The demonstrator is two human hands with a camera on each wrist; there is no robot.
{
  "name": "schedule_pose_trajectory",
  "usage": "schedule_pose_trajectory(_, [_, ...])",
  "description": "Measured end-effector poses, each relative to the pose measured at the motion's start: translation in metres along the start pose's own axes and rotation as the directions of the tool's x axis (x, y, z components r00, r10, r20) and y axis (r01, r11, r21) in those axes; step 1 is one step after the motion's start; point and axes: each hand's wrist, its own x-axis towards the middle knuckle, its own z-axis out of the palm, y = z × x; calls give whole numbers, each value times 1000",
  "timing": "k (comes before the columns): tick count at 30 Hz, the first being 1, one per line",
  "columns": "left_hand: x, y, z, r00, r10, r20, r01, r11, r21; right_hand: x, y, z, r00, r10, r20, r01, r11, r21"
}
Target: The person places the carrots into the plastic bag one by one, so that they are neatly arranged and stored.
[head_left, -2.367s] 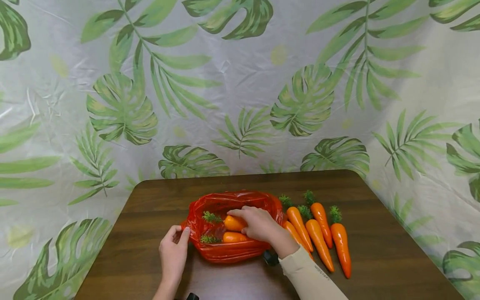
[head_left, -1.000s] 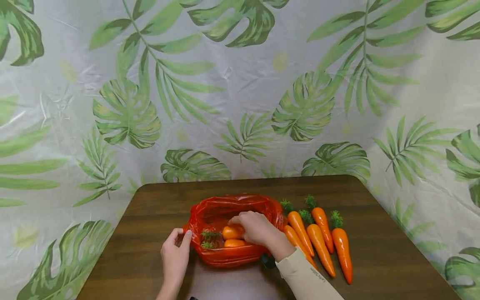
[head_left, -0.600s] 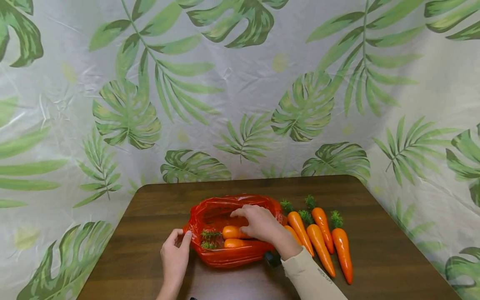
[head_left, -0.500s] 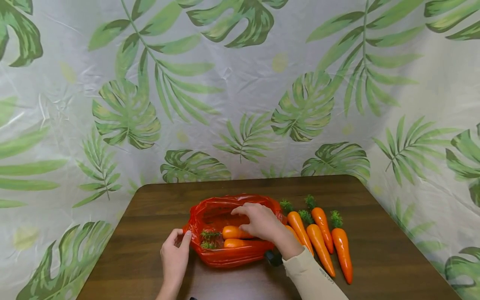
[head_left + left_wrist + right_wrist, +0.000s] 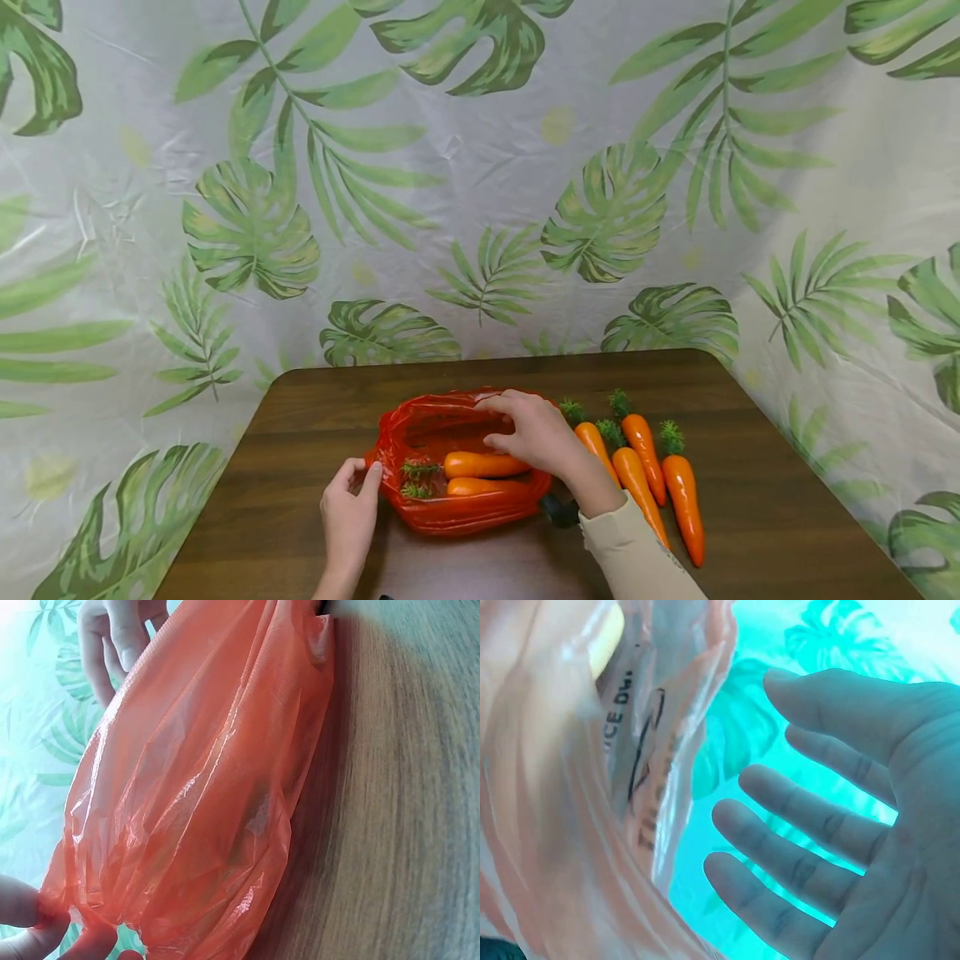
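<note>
A red plastic bag (image 5: pixel 457 521) lies with its mouth spread wide on the table. Two orange carrots with green tops rest inside it side by side, the farther carrot (image 5: pixel 480 464) and the nearer carrot (image 5: pixel 476 487). My left hand (image 5: pixel 351 508) pinches the bag's left rim between thumb and fingers; the left wrist view shows the gathered film (image 5: pixel 97 911) there. Over the bag's right side, my right hand (image 5: pixel 536 433) hovers with fingers spread apart and nothing in them. In the right wrist view its fingers (image 5: pixel 802 862) stand clear of the bag.
Several more orange carrots lie right of the bag, among them the rightmost carrot (image 5: pixel 684 508); my right forearm partly covers some. The dark wooden table (image 5: pixel 285 467) ends at a back edge before a leaf-patterned curtain (image 5: pixel 480 167).
My right hand has let go of the farther carrot inside the bag and moved up and to the right. The left hand keeps its pinch on the rim.
</note>
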Motion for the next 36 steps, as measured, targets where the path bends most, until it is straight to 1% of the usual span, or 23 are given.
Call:
schedule_pose_trajectory(7, [0,-2,-1,1000,-10,1,10,1000,7,-6,3,-10,998,50,-50,-48,998,28])
schedule_pose_trajectory(13, [0,-3,0,1000,-3,-4,3,1000,9,-13,10,-19,993,90,-73,-87,995,44])
schedule_pose_trajectory(20, [1,-2,0,1000,-2,-5,2,1000,17,-23,23,-31,986,128,-109,-126,992,28])
schedule_pose_trajectory(29, [3,-3,1,1000,13,-13,-13,1000,6,-40,41,-45,976,185,-117,-178,982,61])
schedule_pose_trajectory(36, [2,-3,1,999,38,-23,-38,999,23,-55,54,-50,966,215,-143,-214,977,25])
